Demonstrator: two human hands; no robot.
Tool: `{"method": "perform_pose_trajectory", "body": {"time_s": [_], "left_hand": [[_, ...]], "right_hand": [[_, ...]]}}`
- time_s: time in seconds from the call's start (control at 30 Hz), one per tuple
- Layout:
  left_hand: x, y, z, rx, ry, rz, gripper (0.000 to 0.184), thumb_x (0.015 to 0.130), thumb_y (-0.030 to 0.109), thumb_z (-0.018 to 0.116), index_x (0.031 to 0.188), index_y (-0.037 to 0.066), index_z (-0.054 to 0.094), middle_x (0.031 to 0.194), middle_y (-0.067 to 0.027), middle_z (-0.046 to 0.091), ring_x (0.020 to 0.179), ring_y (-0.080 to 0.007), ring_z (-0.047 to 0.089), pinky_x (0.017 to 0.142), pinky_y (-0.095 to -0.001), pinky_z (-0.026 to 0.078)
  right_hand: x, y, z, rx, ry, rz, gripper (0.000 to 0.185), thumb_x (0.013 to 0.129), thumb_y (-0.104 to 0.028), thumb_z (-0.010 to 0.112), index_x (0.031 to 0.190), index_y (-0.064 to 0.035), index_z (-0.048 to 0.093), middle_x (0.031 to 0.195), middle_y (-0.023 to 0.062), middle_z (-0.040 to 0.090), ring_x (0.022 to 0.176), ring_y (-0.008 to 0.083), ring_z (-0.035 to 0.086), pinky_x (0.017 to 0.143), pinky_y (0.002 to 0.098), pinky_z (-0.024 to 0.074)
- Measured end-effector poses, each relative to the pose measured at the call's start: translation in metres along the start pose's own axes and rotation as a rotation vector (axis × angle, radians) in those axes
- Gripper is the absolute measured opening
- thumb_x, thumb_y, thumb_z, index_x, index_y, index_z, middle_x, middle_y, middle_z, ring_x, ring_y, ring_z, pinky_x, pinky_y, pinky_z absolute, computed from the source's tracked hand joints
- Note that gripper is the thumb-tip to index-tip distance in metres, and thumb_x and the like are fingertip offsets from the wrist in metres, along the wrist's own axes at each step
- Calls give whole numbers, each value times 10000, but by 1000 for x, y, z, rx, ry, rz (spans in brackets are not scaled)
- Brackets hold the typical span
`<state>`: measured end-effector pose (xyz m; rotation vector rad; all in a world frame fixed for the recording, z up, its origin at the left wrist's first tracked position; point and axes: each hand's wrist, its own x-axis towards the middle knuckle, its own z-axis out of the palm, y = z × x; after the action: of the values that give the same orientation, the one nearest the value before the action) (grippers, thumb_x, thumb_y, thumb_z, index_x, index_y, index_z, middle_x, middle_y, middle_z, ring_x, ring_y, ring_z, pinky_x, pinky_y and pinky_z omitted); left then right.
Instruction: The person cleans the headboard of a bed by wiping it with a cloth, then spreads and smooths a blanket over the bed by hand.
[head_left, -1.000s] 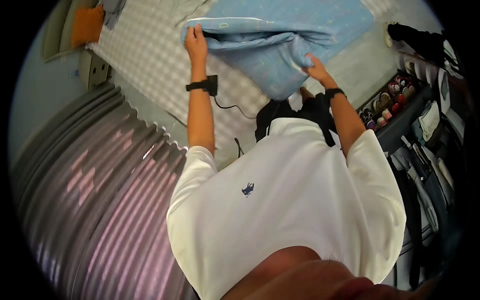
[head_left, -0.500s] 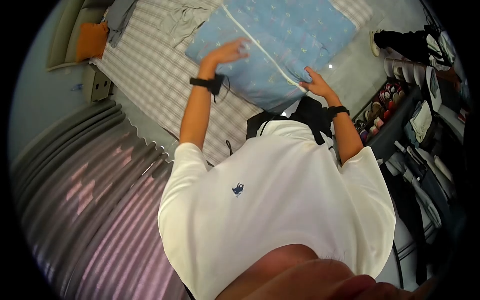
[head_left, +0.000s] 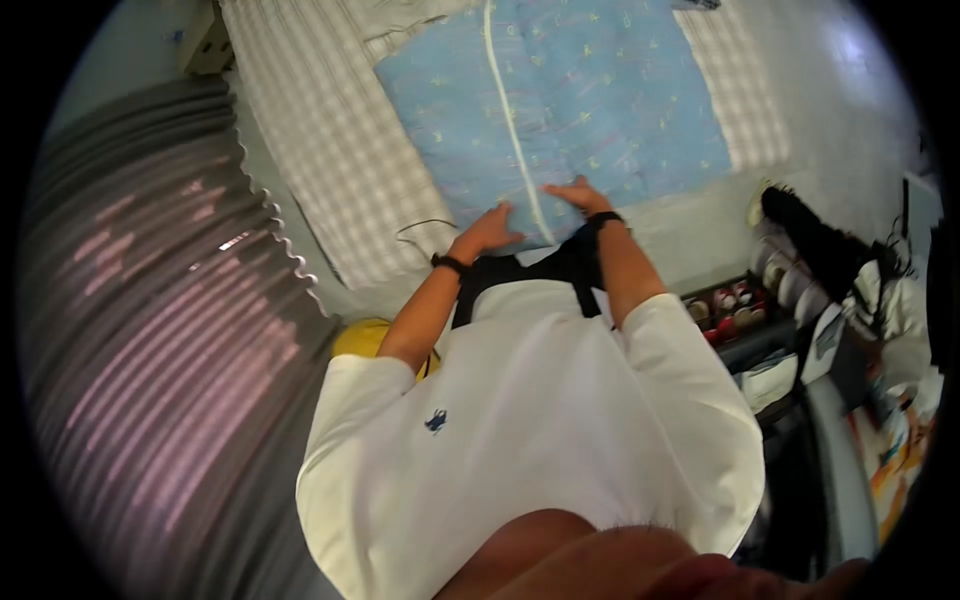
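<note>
A light blue patterned quilt or cover [head_left: 620, 110] lies spread over the bed, a white strip [head_left: 510, 120] running along it towards me. By its near edge, left of the strip, is my left hand [head_left: 490, 230], fingers stretched and apart. Across the strip my right hand [head_left: 577, 195] rests on or just over the blue fabric with its fingers extended; contact is hard to judge. Neither hand visibly grips the cloth. Both wrists wear black bands.
Checked bedding [head_left: 330, 140] shows on both sides of the blue cover. A grey curtain [head_left: 170, 330] hangs at left, with something yellow [head_left: 362, 338] beside my left arm. A shoe rack [head_left: 735, 305] and clothes stand at right.
My view has turned and the blue cover now lies straighter before me. My left hand came down to the near edge; my right hand let go of the cover's edge and moved left.
</note>
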<state>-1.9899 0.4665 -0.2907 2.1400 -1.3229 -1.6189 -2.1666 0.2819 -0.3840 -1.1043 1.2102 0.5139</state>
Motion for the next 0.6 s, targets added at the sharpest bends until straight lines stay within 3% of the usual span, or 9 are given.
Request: {"method": "perform_pose_trajectory", "body": {"time_s": [0.03,0.13,0.17,0.2,0.27,0.37,0.47,0.53,0.6], "left_hand": [[-1,-5,23,95,44,23,814,675,403,762,1298,60,366,1166,-231,506,1088,-372,507,915,-442,436],[-25,40,38,192,63,-367,962,613,416,802,1366,116,285,1359,-137,288,1214,-414,361,953,-478,415],[-28,42,49,142,72,-391,962,613,416,802,1366,116,285,1359,-137,288,1214,-414,361,953,-478,415],[-31,38,55,144,218,-359,825,620,341,786,1285,107,359,1282,-143,368,1149,-396,416,904,-460,432],[-26,15,61,113,392,-354,690,627,266,771,1205,98,433,1205,-150,448,1083,-378,471,856,-441,450],[-10,-9,64,-249,559,-75,153,614,2,548,696,26,421,632,-159,526,607,-359,498,558,-396,382],[-3,7,34,-376,473,106,100,624,56,567,656,25,478,594,-125,526,559,-308,498,524,-376,378],[-2,35,12,-855,72,91,72,609,47,525,593,15,462,538,-70,480,486,-208,445,475,-344,344],[-9,77,-22,-820,2,141,57,608,35,532,611,13,479,528,-34,440,487,-156,413,470,-322,330]], "right_hand": [[-10,-14,9,-190,69,-41,995,622,-463,808,1289,88,317,1188,226,509,1011,297,565,750,393,505],[-18,-44,10,-282,-163,116,847,681,-358,776,1296,56,365,1234,197,501,1084,276,524,854,407,464],[-15,-47,11,-270,-247,-160,751,714,-286,744,1297,24,387,1231,173,512,1098,262,510,892,383,437],[-13,-50,12,-248,-340,-438,663,746,-214,711,1299,-8,409,1228,150,522,1111,247,496,931,359,411],[-25,-63,5,-270,-421,-526,615,769,-159,679,1308,-32,409,1217,131,534,1110,233,493,946,337,392],[-51,-82,-15,-293,-495,-658,563,803,-82,630,1321,-42,413,1241,116,536,1138,221,482,968,319,371],[-114,-135,-43,-356,-490,-759,504,823,-50,606,1300,-23,447,1258,115,543,1155,212,484,976,318,365],[-154,-157,-67,-316,-426,-863,403,843,-40,594,1238,-13,516,1200,89,587,1104,179,514,968,302,369],[-182,-173,-99,-414,-362,-732,405,857,-42,585,1254,-22,508,1187,92,590,1074,169,524,951,308,386]]}}
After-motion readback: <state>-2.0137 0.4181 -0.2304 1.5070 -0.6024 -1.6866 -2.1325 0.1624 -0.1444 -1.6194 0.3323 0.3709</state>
